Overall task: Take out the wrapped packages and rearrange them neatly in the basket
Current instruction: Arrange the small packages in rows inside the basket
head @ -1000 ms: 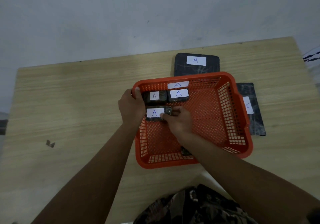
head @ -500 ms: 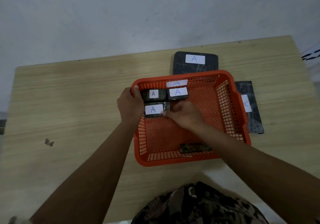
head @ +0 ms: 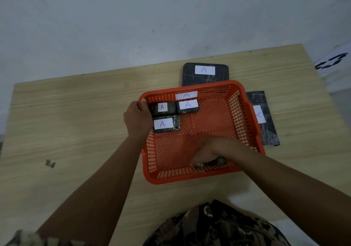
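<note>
In the basket [head: 245, 116] on the tabletop [head: 76, 116], I see three packages [head: 164, 125] at its far-left corner; my left hand [head: 137, 120] grips its rim; my right hand's [head: 210, 150] grip closes on a fourth package [head: 212, 163] by its near wall.

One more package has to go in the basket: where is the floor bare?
Bare: the basket floor right of the labelled packages, out to the right wall, and down to the right hand. Crowded: the far-left corner, where the left hand grips the rim, and the near wall, where that right hand reaches a package.
</note>
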`<state>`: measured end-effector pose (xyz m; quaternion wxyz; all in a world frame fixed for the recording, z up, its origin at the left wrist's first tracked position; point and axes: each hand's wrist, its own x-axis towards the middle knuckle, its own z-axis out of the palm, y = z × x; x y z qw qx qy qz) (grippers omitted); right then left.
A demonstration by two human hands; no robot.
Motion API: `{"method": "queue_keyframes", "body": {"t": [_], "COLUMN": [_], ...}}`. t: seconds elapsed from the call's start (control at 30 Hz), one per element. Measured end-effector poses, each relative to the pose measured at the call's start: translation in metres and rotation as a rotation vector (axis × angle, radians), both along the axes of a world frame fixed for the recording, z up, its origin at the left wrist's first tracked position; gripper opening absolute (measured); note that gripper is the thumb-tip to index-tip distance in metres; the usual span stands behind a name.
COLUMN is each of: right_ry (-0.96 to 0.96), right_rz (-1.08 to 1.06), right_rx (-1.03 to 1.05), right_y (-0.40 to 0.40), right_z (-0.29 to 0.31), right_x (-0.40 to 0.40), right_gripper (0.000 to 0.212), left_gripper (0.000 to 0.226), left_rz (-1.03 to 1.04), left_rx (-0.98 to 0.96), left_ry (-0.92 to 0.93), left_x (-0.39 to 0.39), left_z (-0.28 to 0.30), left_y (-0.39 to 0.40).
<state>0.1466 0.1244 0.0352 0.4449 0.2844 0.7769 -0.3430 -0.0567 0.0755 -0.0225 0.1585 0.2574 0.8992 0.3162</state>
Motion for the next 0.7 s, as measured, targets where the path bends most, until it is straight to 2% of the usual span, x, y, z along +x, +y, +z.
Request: {"method": "queue_keyframes", "body": {"t": [0.13,0.23,0.33,0.4,0.5,0.57,0.7], "right_ry": [0.077,0.158,0.230,0.187,0.210,0.337,0.555], "right_rz": [-0.197,-0.322,-0.464,-0.439,-0.378,-0.498,-0.878], "right_rx": [-0.013,-0.046,-0.131,-0.152,-0.113,-0.119,-0.198], "right_y": [0.009,0.014,0.018,0.022,0.027,0.031,0.038], "right_z": [-0.006,-0.013,-0.019,-0.025,-0.029,-0.023,-0.007], "right_x": [0.009,0.016,0.024,0.029,0.034,0.033,0.024], "right_gripper": [0.049,0.047,0.054,0.053,0.031,0.027,0.026], "left_gripper": [0.044,0.045,0.044,0.043,0.044,0.045,0.044], "left_rz": [-0.015,-0.019,-0.015,-0.002,-0.010,-0.017,-0.019], "left_rx": [-0.006,-0.004,-0.014,-0.019,-0.011,-0.009,-0.003], "left_ry": [0.012,0.014,0.020,0.022,0.025,0.036,0.045], "left_x": [0.000,0.000,0.002,0.003,0.001,0.001,0.001], "left_z": [0.000,0.000,0.002,0.003,-0.001,-0.001,-0.001], "left_y": [0.000,0.000,0.000,0.000,0.000,0.000,0.000]}}
